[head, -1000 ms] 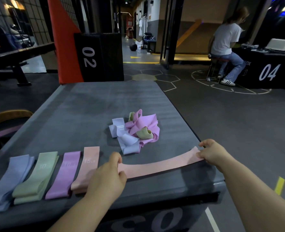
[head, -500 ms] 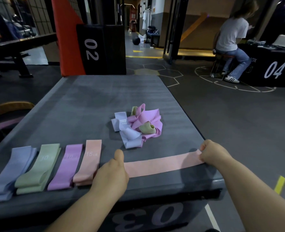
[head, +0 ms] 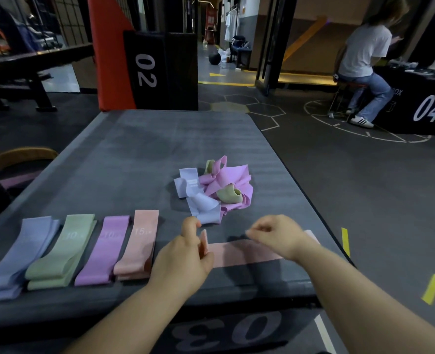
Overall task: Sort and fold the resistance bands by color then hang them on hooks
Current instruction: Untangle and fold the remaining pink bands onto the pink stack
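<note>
One peach band (head: 239, 254) lies flat along the near edge of the grey box top (head: 134, 154), where we pinch its raised left end with our left hand (head: 183, 259). Our right hand (head: 280, 237) hovers curled above it; we cannot tell whether it grips. Folded bands (head: 104, 249) lie left.

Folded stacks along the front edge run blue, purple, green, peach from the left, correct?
Not quite. The head view shows green second and purple third: blue stack, green stack, purple stack, peach stack.
</note>
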### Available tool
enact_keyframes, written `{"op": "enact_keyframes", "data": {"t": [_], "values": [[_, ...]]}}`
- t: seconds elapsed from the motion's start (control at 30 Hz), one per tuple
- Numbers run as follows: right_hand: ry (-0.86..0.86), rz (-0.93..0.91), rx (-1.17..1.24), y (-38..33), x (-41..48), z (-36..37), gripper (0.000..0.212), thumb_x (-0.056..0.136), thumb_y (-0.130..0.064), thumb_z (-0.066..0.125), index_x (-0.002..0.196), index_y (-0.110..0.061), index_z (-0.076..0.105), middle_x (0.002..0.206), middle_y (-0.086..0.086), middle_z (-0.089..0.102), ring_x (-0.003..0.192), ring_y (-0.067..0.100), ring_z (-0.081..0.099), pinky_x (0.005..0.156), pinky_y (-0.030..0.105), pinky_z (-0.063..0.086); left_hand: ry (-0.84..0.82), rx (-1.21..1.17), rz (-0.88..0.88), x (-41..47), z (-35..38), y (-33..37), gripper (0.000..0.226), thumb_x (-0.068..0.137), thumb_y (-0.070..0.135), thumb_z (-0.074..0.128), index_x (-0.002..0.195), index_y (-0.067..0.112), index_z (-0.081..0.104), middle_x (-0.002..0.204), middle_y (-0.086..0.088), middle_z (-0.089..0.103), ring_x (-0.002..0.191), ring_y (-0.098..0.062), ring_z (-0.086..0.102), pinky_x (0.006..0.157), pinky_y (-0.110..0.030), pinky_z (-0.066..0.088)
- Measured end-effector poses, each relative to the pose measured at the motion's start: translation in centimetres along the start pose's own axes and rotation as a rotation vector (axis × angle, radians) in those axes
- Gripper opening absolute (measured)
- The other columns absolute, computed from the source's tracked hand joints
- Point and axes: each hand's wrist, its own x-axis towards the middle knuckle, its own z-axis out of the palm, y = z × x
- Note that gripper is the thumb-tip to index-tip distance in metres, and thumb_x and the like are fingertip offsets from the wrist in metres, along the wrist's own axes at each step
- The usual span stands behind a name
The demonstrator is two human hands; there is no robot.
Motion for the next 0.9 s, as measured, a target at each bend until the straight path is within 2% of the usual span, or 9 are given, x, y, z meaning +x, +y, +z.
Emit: {"op": "enact_keyframes", "data": {"t": [0.1,0.17,0.27,0.37,0.43,0.53,0.6,0.77,0.9], "values": [[-0.063,-0.092,0.008,-1.8,-0.2,2.1,0.045,0.087,-0.047,0.062,0.055,-0.019,0.048,0.054,-0.007,0.048,0.058,0.010,0.044,0.062,0.028,0.037,0.037,-0.022,0.086,0.0,0.5,0.7,0.049,0.088,0.035,0.057,0.127,0.021,0.030,0.095,0.010,0.064,0.091,-0.021,0.064,0.073,-0.033,0.044],[-0.080,-0.083,0.038,-2.3,-0.2,3.1,0.052,0.085,-0.054,0.061,0.056,-0.014,0.047,0.057,-0.002,0.051,0.060,0.015,0.048,0.064,0.030,0.043,0.007,-0.023,0.108,0.0,0.7,1.2,0.051,0.085,0.032,0.060,0.126,0.022,0.032,0.101,0.011,0.065,0.096,-0.021,0.063,0.074,-0.032,0.041],[-0.126,-0.048,0.232,-2.6,-0.1,3.7,0.041,0.079,-0.048,0.067,0.053,-0.018,0.058,0.062,0.001,0.066,0.069,0.020,0.068,0.076,0.038,0.058,0.013,0.004,0.145,0.3,1.3,1.2,0.053,0.083,0.032,0.063,0.126,0.019,0.036,0.103,0.006,0.067,0.097,-0.025,0.063,0.074,-0.032,0.040],[-0.088,-0.055,0.194,-2.6,0.1,3.5,0.040,0.082,-0.033,0.067,0.049,-0.019,0.048,0.048,-0.010,0.051,0.053,0.008,0.051,0.062,0.027,0.050,0.034,0.037,0.222,0.4,2.3,0.3,0.070,0.057,0.025,0.081,0.116,0.014,0.045,0.095,0.000,0.065,0.084,-0.027,0.062,0.069,-0.033,0.048],[-0.104,-0.050,0.253,-2.5,0.2,3.4,0.037,0.080,-0.040,0.066,0.055,-0.017,0.050,0.053,-0.008,0.050,0.056,0.010,0.046,0.062,0.026,0.044,0.064,0.068,0.223,0.6,2.8,-0.3,0.087,0.043,0.023,0.082,0.120,0.014,0.044,0.108,-0.005,0.060,0.095,-0.025,0.052,0.076,-0.035,0.050],[-0.198,-0.031,0.497,-2.6,-0.2,3.1,0.027,0.087,-0.033,0.067,0.069,-0.014,0.060,0.060,-0.002,0.052,0.056,0.012,0.048,0.056,0.022,0.045,-0.007,0.071,0.205,0.9,3.0,-0.3,0.089,0.065,0.028,0.073,0.142,0.020,0.028,0.133,0.002,0.050,0.121,-0.020,0.036,0.100,-0.032,0.035],[-0.236,-0.050,0.551,-2.7,-0.4,2.8,0.021,0.089,-0.025,0.066,0.071,-0.016,0.064,0.060,-0.004,0.053,0.054,0.009,0.047,0.052,0.017,0.039,-0.062,0.002,0.175,1.0,3.3,-0.2,0.078,0.079,0.033,0.063,0.144,0.023,0.021,0.133,0.009,0.048,0.127,-0.017,0.033,0.099,-0.027,0.029],[-0.256,-0.060,0.587,-2.4,-0.3,2.1,0.026,0.089,-0.023,0.066,0.063,-0.022,0.063,0.060,-0.005,0.048,0.055,0.007,0.040,0.053,0.020,0.030,-0.067,0.043,0.178,1.2,2.8,0.0,0.061,0.080,0.029,0.059,0.135,0.021,0.034,0.136,0.006,0.044,0.128,-0.017,0.029,0.099,-0.026,0.024],[-0.255,-0.035,0.600,-2.2,0.0,1.3,0.036,0.088,-0.017,0.066,0.053,-0.022,0.060,0.055,-0.005,0.047,0.054,0.008,0.039,0.052,0.021,0.029,-0.051,0.077,0.165,1.1,2.3,-0.4,0.053,0.070,0.041,0.046,0.119,0.023,0.046,0.123,0.009,0.048,0.119,-0.018,0.035,0.095,-0.029,0.032]]}}
